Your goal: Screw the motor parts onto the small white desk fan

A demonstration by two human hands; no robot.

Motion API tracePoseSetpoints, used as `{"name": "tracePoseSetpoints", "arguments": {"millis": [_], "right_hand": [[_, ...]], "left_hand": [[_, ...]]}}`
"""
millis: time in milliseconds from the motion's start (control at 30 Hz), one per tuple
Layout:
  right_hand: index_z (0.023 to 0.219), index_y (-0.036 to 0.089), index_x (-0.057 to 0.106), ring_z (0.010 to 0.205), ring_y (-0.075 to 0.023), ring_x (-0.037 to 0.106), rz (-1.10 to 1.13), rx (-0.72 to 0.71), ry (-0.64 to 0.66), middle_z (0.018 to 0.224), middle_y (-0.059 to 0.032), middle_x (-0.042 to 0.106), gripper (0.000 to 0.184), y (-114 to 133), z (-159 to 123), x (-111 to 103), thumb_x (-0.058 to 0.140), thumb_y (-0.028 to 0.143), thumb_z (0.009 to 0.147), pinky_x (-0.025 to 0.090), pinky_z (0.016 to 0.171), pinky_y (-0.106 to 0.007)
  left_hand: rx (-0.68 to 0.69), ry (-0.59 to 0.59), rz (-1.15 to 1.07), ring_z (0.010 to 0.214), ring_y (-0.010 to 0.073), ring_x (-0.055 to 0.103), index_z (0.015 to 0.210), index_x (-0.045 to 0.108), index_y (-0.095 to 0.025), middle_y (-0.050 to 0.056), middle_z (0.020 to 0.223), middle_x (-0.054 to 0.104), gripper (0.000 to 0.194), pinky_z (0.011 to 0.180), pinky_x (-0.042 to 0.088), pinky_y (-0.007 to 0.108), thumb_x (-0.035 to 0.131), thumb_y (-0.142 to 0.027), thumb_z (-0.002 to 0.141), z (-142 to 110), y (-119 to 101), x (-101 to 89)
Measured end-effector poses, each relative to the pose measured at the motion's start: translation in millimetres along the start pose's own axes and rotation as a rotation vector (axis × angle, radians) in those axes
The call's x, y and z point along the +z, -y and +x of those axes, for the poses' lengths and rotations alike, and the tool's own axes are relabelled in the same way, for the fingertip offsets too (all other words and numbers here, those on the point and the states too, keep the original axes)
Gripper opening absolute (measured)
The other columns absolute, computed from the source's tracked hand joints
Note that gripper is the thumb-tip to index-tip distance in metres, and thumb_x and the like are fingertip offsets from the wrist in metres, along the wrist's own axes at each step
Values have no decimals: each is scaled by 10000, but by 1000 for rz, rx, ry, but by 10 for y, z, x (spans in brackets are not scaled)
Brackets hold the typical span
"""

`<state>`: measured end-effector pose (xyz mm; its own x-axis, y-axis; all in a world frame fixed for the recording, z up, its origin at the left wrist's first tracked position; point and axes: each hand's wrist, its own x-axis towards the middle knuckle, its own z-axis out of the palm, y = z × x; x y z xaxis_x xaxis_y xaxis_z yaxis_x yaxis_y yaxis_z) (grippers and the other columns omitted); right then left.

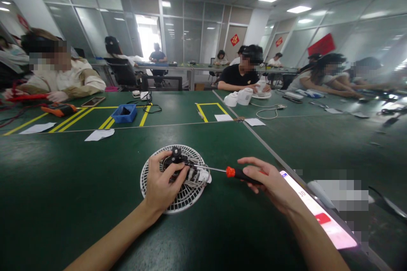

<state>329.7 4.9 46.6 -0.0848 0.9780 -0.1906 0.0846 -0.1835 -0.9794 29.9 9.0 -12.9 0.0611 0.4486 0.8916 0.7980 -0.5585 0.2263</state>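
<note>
A round white fan grille (pixel 184 203) lies flat on the green table, with a black fan motor assembly (pixel 176 155) and pale wires (pixel 193 183) on top of it. My left hand (pixel 162 180) is closed around the black assembly, thumb and fingertips pressed to its near side. My right hand (pixel 262 178) grips the handle of a screwdriver (pixel 237 172), black with a red-orange collar. Its metal shaft points left, and the tip reaches the assembly beside my left fingertips. The exact spot where the tip touches is too small to make out.
A lit phone (pixel 321 214) lies to the right of my right forearm. Across the table are a blue bin (pixel 124 113), an orange meter (pixel 60 109), paper sheets (pixel 100 134), and white housings (pixel 244 96). Several people sit at the tables around.
</note>
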Motion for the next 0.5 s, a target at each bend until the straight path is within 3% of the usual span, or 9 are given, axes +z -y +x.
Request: {"name": "tracePoseSetpoints", "arguments": {"millis": [233, 333, 400, 500], "right_hand": [[922, 214, 728, 852, -201, 686, 85, -93, -51, 953, -30, 725, 528, 38, -22, 17, 991, 325, 479, 550, 724, -278], [972, 212, 714, 710, -179, 680, 105, -10, -37, 869, -41, 726, 497, 40, -25, 63, 916, 501, 621, 549, 599, -270], [1044, 203, 689, 539, -155, 627, 75, 103, -23, 744, -50, 721, 517, 36, -24, 81, 755, 635, 769, 479, 452, -246], [1092, 191, 667, 397, -108, 509, -3, 170, -6, 600, -18, 675, 523, 38, -23, 79, 663, 646, 834, 359, 360, -197]], "left_hand": [[7, -1, 5, 1134, 257, 575, 939, 724, -211, 99, 1238, 536, 111, 922, 566, 468, 777, -215, 841, 9, -10, -2], [2, -1, 6, 1146, 266, 571, 936, 726, -206, 102, 1238, 536, 114, 924, 568, 470, 780, -212, 836, 13, -13, -3], [2, -6, 7, 1141, 263, 571, 928, 725, -201, 101, 1231, 538, 109, 924, 569, 465, 780, -210, 835, 17, -17, -4], [3, -6, 11, 1141, 262, 570, 926, 723, -201, 101, 1234, 538, 105, 932, 564, 469, 778, -213, 837, 14, -16, -2]]}}
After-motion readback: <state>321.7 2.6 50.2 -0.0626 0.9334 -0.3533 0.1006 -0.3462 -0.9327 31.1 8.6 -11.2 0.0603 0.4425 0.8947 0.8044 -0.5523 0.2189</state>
